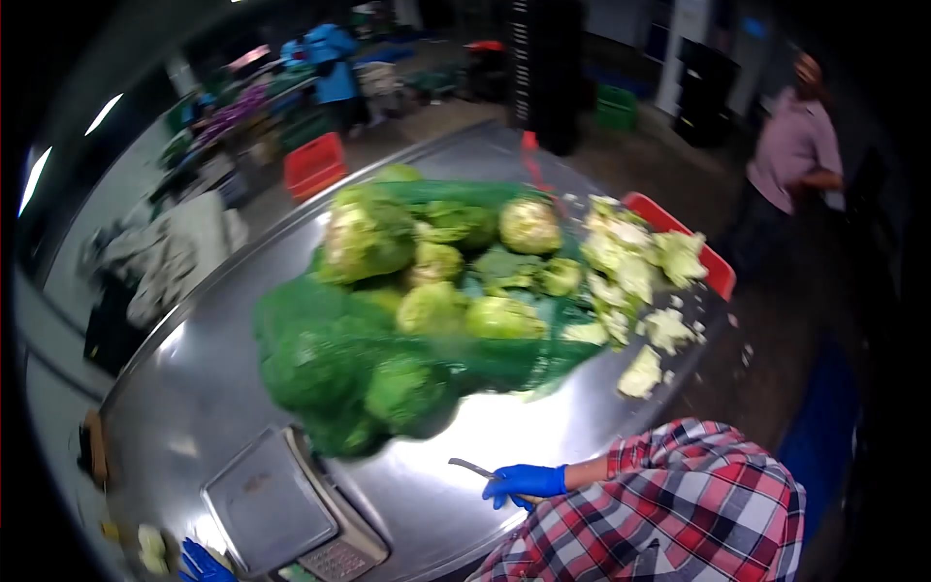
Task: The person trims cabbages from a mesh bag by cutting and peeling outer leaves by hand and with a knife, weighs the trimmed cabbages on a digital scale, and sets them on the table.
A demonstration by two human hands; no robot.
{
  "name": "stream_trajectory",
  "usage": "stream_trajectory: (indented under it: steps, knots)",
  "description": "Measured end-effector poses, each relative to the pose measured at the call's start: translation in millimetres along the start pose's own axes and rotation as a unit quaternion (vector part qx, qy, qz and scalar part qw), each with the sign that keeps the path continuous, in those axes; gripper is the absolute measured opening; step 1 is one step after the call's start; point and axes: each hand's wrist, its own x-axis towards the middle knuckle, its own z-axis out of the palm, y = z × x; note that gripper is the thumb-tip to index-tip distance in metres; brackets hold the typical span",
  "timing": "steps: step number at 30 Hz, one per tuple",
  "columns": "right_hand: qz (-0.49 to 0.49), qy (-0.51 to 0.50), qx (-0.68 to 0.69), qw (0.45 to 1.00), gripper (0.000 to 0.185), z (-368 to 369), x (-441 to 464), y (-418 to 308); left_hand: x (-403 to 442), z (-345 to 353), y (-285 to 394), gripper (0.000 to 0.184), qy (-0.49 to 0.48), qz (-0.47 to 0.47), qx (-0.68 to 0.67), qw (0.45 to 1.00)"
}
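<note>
My right hand (529, 482), in a blue glove, is closed around the handle of a knife (472, 468). Its dark, slightly curved blade points left over the steel table. At the bottom left edge my left hand (206, 563), gloved in blue too, shows stretched fingers and is partly cut off by the frame. Something pale lies right beside it, too blurred to name. A green mesh sack (315, 335) lies spread on the table (184, 388), with several cabbages (432, 308) in its opening. One more cabbage (412, 393) bulges under the mesh.
A weighing scale (272, 504) stands at the front left. Loose cabbage leaves (621, 262) and scraps pile at the right edge, by a red crate (718, 267). Another red crate (315, 165) is beyond the table. A person (790, 145) stands at right; another in blue (333, 63) is far back.
</note>
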Motion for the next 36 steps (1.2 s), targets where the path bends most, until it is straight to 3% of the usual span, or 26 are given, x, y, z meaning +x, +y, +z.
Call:
stream_trajectory:
  steps: [1,2,3,4,5,6,7,8,9,11,12,15,16,17,18,20,21,24,25,28,32,33,35,36]
  knots:
    - [-0.011,-0.004,0.011,1.000,0.031,-7,-9,4,0,31,-13,0.039,-0.124,0.166,0.308,0.928]
    - [-0.027,-0.009,-0.005,1.000,0.031,-15,-21,7,-10,70,-21,0.040,-0.228,0.325,0.564,0.724]
    - [-0.041,-0.018,-0.027,0.999,0.031,-25,-31,11,-47,138,-15,0.041,-0.236,0.086,0.236,0.939]
    - [-0.055,-0.027,-0.049,0.997,0.031,-35,-42,14,-81,208,-11,0.043,-0.192,-0.179,-0.136,0.955]
    - [-0.084,-0.002,-0.028,0.996,0.030,-48,-54,21,-96,252,-27,0.058,-0.149,-0.176,-0.118,0.966]
    - [-0.110,0.026,-0.008,0.994,0.030,-60,-70,26,-81,253,-55,0.057,-0.267,-0.202,-0.083,0.939]
    - [-0.137,0.052,0.010,0.989,0.029,-75,-86,30,-103,294,-68,0.061,-0.285,-0.206,-0.004,0.936]
    - [-0.165,0.074,0.027,0.983,0.029,-92,-101,34,-125,327,-83,0.060,-0.338,-0.235,-0.028,0.911]
    - [-0.190,0.156,0.090,0.965,0.028,-116,-117,34,-156,365,-95,0.060,-0.388,-0.220,0.011,0.895]
    - [-0.228,0.292,0.213,0.904,0.026,-175,-145,15,-237,447,-114,0.054,-0.391,-0.229,0.061,0.889]
    - [-0.243,0.346,0.273,0.864,0.024,-211,-156,3,-257,472,-134,0.050,-0.465,-0.309,0.045,0.829]
    - [-0.281,0.292,0.212,0.889,0.025,-300,-153,-37,-327,554,-192,0.047,-0.539,-0.335,0.160,0.756]
    - [-0.208,0.295,0.220,0.906,0.025,-319,-140,-47,-345,579,-215,0.049,-0.552,-0.329,0.200,0.739]
    - [-0.236,0.297,0.063,0.923,0.026,-360,-106,-30,-358,598,-242,0.050,-0.560,-0.315,0.219,0.734]
    - [-0.168,0.288,0.064,0.941,0.027,-361,-115,-44,-367,613,-273,0.052,-0.567,-0.303,0.238,0.728]
    - [-0.154,0.339,0.049,0.927,0.032,-373,-121,-59,-371,630,-347,0.057,-0.563,-0.183,0.299,0.749]
    - [-0.156,0.345,0.065,0.923,0.032,-390,-127,-61,-385,647,-353,0.062,-0.522,-0.209,0.297,0.772]
    - [-0.166,0.369,0.150,0.902,0.030,-464,-158,-60,-371,670,-452,0.064,-0.453,-0.135,0.322,0.820]
    - [-0.163,0.352,0.181,0.904,0.024,-478,-176,-64,-380,684,-451,0.058,-0.457,-0.076,0.325,0.824]
    - [-0.194,0.421,0.233,0.855,0.022,-519,-200,-53,-372,698,-479,0.050,-0.478,-0.024,0.351,0.805]
    - [-0.243,0.559,0.235,0.757,0.020,-539,-218,-67,-372,724,-499,0.038,-0.502,-0.110,0.293,0.806]
    - [-0.301,0.532,0.218,0.761,0.018,-537,-207,-69,-377,723,-508,0.033,-0.463,-0.173,0.229,0.839]
    - [-0.375,0.406,0.212,0.806,0.021,-529,-185,-85,-373,731,-506,0.033,-0.488,-0.179,0.280,0.807]
    - [-0.277,0.393,0.163,0.861,0.022,-517,-182,-108,-371,737,-498,0.033,-0.499,-0.181,0.305,0.791]
